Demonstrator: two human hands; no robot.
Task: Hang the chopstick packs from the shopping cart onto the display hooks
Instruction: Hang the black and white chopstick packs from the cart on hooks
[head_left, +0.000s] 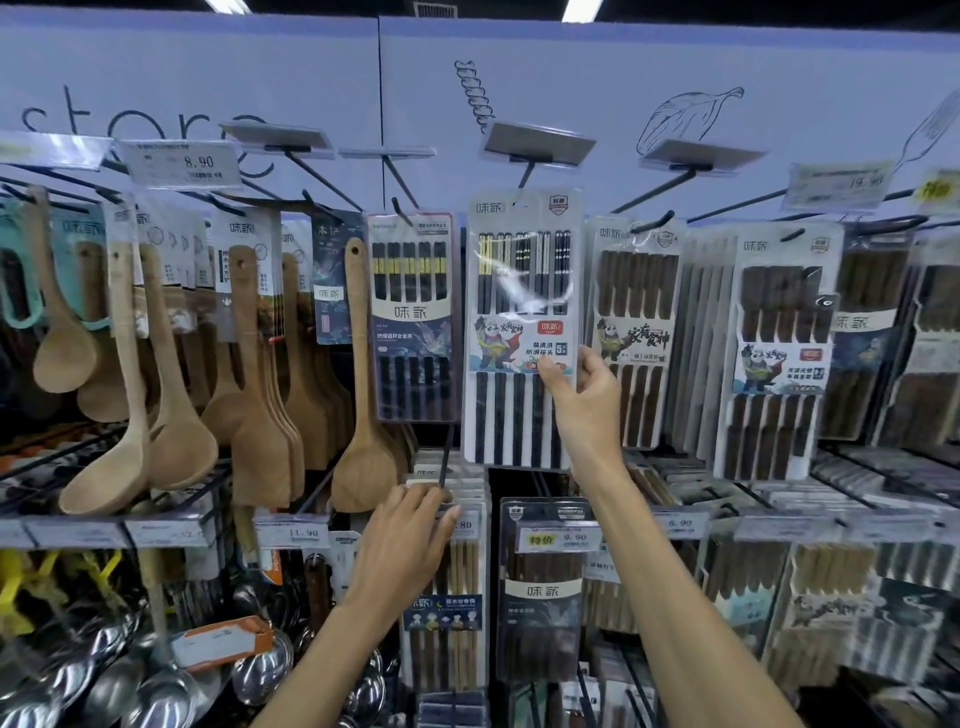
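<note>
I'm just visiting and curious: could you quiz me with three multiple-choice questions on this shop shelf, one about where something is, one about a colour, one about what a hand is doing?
1. Where do the pale wooden spoons and spatulas hang?
A. left of the chopstick packs
B. right of them
C. on the floor

2. What colour are the chopsticks in the white-backed pack with the cartoon panda being held?
A. red
B. black
C. green

3. What is the right hand doing?
A. hanging free
B. pinching that pack's lower right edge
C. gripping a spoon

Answers: 1 A, the wooden utensils fill the left hooks. 2 B, dark sticks show through the clear blister. 3 B, thumb and fingers close on the pack; the left hand rests on a lower pack of light wooden chopsticks.
</note>
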